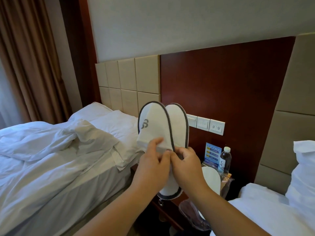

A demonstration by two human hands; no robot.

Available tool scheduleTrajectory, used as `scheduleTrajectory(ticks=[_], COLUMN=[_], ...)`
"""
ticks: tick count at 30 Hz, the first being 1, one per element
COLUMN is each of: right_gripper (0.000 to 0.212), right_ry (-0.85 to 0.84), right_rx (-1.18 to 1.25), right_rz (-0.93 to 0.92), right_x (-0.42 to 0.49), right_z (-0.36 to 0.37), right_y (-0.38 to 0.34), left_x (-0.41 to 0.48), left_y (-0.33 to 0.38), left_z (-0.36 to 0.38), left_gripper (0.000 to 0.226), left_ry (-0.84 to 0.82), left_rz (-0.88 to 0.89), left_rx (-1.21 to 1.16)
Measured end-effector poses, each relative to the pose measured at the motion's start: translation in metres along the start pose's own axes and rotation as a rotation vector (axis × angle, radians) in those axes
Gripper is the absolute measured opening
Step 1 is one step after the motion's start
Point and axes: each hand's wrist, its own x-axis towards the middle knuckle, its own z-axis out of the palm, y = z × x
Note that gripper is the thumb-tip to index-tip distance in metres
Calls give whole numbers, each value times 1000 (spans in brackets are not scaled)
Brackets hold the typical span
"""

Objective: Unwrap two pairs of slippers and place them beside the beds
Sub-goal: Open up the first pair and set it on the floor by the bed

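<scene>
1. Head view: at centre frame we held a pair of slippers (153, 126) upright, toes up, side by side, over the gap between the left bed (51, 167) and the right bed (255, 210)
2. Our left hand (153, 162) pinched the front slipper's upper; our right hand (187, 166) gripped the rear one's edge, thumbs touching
3. At lower right another slipper (211, 179) lay on the nightstand (168, 213), just beside a water bottle (225, 159); clear plastic wrapper (194, 217) sat lower still
4. We judged that parting the pair on such light pinches could let one slipper slip free and fall, or knock the bottle
</scene>
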Motion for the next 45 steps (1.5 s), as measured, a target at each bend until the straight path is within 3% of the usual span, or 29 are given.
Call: scheduleTrajectory(ticks=[3, 6, 9, 12, 16, 19, 22, 25, 26, 30, 34, 38, 40, 43, 45], right_gripper=[16, 20, 26, 26, 19, 24, 20, 19, 22, 26, 27, 30, 30, 30, 31], right_ry=[33, 70, 79, 46, 3, 64, 129, 96, 88, 48, 67, 105, 105, 120, 112], right_rx=[-51, -82, -124, -163, -295, -188, -69, -47, -37, -72, -42, 11, 9, -14, -32], right_rz=[-21, 2, 35, 19, -60, -57, -91, -92, -84, -83, -106, -143, -148, -117, -119], right_x=[-3, -2, 3, 1, -2, -1, -1, -2, -2, -3, -5, -4, -5, -4, -2], right_z=[3, 0, -5, -5, -2, -6, -6, -5, -5, -5, -5, -6, -6, -10, -15], right_y=[-1, -2, -4, -6, -8, -12, -15, -12, -12, -11, -8, -7, -5, -1, 1], left_x=[14, 17, 9, 3, -2, 2, 9, 11, 11, 11, 18, 18, 19, 27, 30], left_y=[9, 12, 10, 9, 18, 19, 13, 12, 15, 28, 32, 26, 23, 22, 27], left_z=[-2, -15, -16, -7, 2, -1, -1, 5, 6, 4, 5, 6, 7, 8, 10], left_gripper=[51, 41, 47, 52, 37, 30, 26, 20, 17, 50, 49, 15, 16, 24, 28], left_ry=[28, 170, 103, 0, 0, -32, 18, 75, 105, 208, 251, 153, 71, -105, -231], left_rz=[-140, 135, 394, 465, 580, 538, 399, 311, 328, 589, 594, 480, 488, 686, 627], left_rx=[-179, -136, 58, 190, 111, 74, 195, 188, 144, 125, 120, 240, 343, 784, 888])
